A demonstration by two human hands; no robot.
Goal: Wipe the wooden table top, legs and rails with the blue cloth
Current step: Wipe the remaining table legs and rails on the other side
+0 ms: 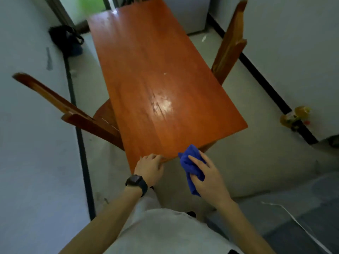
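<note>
Fingers of the left hand [149, 168] (a dark wristwatch [136, 182] on its wrist) curl over the near edge of the wooden table top [156, 70]. The right hand [207, 176] clutches the bunched blue cloth [190, 162] against that same edge, between two wooden chairs [73, 114].

Counter [156, 70]: orange-brown wood, straight lengthwise grain, pale glare patch. Cloth [190, 162]: solid deep blue. Watch [136, 182]: black. Chairs [229, 43]: darker reddish-brown. Bag [64, 39]: black. Floor [256, 153]: pale grey-beige.
</note>
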